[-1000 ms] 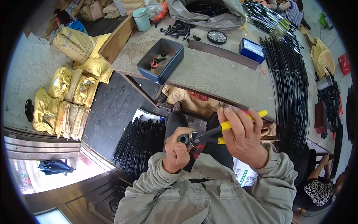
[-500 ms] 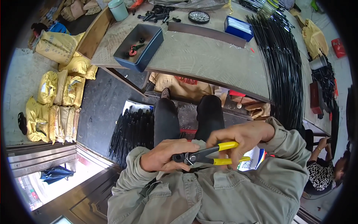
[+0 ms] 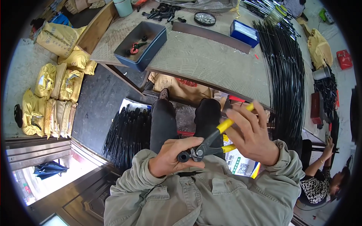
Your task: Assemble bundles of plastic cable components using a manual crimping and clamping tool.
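My left hand [image 3: 167,155] is closed around a small black round-ended fitting [image 3: 183,156] with a hole in its end, held in front of my waist. At the fitting, beside my left thumb, sit the jaws of pliers [image 3: 205,146] with dark metal heads and yellow handles. My right hand [image 3: 250,137] is on the upper yellow handle, its fingers loosely spread and slightly blurred, with the handle passing behind some of them. The lower handle stands apart, near the base of my right hand. My left fingers hide most of the fitting.
Ahead is a worktable [image 3: 203,60] with a grey bin [image 3: 140,47], a blue box [image 3: 244,33], a round dish [image 3: 204,19] and long black rods [image 3: 284,71]. More black rods [image 3: 126,132] stand beside my legs. Yellow sacks [image 3: 45,81] are stacked left. Another person [image 3: 320,180] sits at right.
The pliers have tilted, their handles swinging upward and spreading wider. My right hand has risen and its fingers have loosened. My left hand keeps the fitting.
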`<state>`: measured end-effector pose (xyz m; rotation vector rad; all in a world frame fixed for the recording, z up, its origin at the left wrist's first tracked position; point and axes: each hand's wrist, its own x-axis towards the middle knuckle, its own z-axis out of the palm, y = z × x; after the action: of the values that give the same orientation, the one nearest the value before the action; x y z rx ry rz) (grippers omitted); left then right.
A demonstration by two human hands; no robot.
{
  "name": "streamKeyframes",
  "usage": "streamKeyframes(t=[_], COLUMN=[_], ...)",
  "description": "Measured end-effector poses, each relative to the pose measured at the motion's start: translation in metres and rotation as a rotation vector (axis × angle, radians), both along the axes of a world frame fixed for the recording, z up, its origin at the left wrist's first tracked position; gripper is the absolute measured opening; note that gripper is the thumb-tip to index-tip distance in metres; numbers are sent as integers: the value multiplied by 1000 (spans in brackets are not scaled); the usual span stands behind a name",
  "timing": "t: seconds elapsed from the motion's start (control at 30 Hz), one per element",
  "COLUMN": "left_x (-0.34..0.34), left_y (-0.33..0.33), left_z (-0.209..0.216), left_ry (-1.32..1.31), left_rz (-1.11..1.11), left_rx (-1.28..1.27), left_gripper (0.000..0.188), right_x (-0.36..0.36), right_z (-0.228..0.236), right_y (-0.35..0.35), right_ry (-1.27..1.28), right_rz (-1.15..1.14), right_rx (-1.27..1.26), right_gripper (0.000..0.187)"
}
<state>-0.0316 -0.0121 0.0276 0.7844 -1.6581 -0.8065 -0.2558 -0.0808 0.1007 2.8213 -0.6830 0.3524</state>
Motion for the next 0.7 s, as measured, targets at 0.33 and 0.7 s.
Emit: streamKeyframes(t=[0.33,0.7], left_x=[19,17], left_y=[-9,-18], left_z=[9,11], left_ry=[-33,52], left_rz=[-463,-490], left_rx=[166,131], left_gripper=[63,65], right_x=[-15,-27], right_z=[2,-16], right_y=[-21,-5], right_ry=[4,-38], right_rz=[32,-6], right_rx=[2087,2027], right_gripper=[50,53])
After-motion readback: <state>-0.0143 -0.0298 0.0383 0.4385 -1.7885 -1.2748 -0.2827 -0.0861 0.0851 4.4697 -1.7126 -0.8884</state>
